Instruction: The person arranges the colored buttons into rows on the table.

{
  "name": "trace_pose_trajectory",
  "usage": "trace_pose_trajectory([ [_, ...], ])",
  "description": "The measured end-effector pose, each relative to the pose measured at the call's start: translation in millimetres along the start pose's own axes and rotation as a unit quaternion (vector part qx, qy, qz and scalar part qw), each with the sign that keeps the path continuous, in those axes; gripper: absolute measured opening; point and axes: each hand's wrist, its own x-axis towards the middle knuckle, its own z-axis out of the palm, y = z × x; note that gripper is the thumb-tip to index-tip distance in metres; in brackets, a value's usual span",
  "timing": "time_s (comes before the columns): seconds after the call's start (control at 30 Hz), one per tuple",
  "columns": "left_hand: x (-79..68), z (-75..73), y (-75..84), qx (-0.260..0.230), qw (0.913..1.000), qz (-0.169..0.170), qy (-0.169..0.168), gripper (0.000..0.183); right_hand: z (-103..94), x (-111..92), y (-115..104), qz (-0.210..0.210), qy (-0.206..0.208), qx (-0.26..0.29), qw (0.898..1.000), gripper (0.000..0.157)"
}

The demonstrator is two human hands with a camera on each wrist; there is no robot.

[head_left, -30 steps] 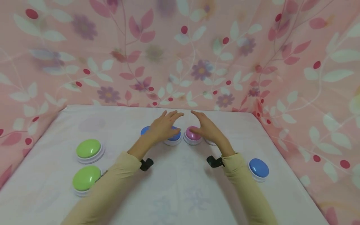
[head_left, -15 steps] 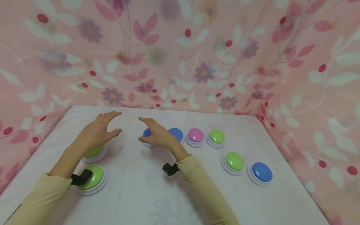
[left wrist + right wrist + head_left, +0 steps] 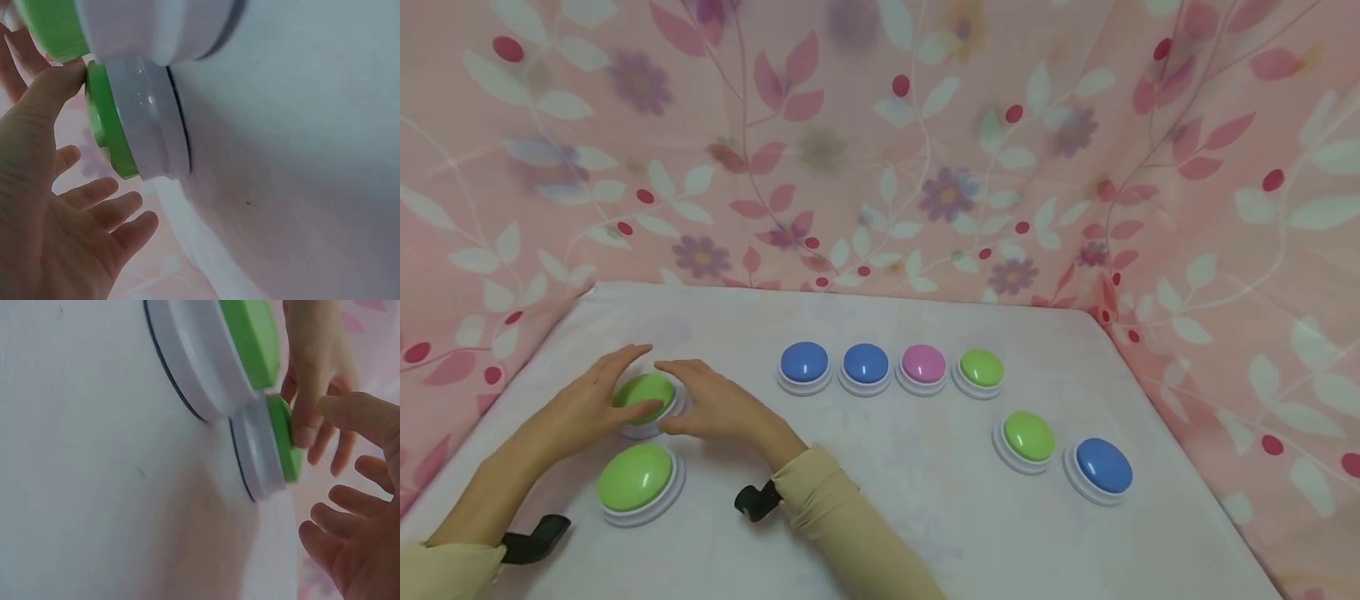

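Two green push buttons with white round bases stand at the left of the white table. My left hand [image 3: 576,408] is at the far green button [image 3: 643,387], fingers loosely spread and thumb over its dome; whether the thumb touches is unclear. On that button's right side hovers my right hand [image 3: 722,408], thumb and fingers apart. Closer to me sits the near green button [image 3: 636,477], with neither hand on it. In the left wrist view the left thumb lies beside the far button's green dome [image 3: 106,125]. The right wrist view shows the right hand [image 3: 359,512] holding nothing.
Across the back stand two blue buttons [image 3: 804,363] [image 3: 866,364], a pink button [image 3: 923,364] and a green button [image 3: 982,368]. Another green button [image 3: 1029,437] and a blue button [image 3: 1104,467] are at the right. Floral cloth [image 3: 865,167] walls the table in.
Both hands have moved left from the back-middle buttons to the far green button at left, then lowered around it. The right-hand buttons have come into full view. No button has visibly shifted on the table.
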Motion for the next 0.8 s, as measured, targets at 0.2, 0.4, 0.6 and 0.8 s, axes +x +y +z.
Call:
trace_pose_trajectory([
  [0.2,-8.1,6.0,-4.2,-0.010,0.9999,0.000,0.005,0.092,20.4,3.5,-2.1,0.008,0.002,-0.005,1.000,0.077],
  [0.4,-8.1,8.4,-3.2,0.003,0.9999,-0.010,-0.012,0.090,28.9,2.7,4.0,0.018,0.007,-0.019,1.000,0.075],
  [0.6,-7.9,9.9,-3.0,0.017,0.9997,-0.011,-0.011,0.089,31.0,2.3,5.2,0.016,0.003,-0.022,1.000,0.074],
  [0.8,-6.4,10.1,-2.4,0.022,0.9996,-0.015,-0.014,0.089,32.4,0.5,5.3,0.013,0.006,-0.027,1.000,0.075],
])
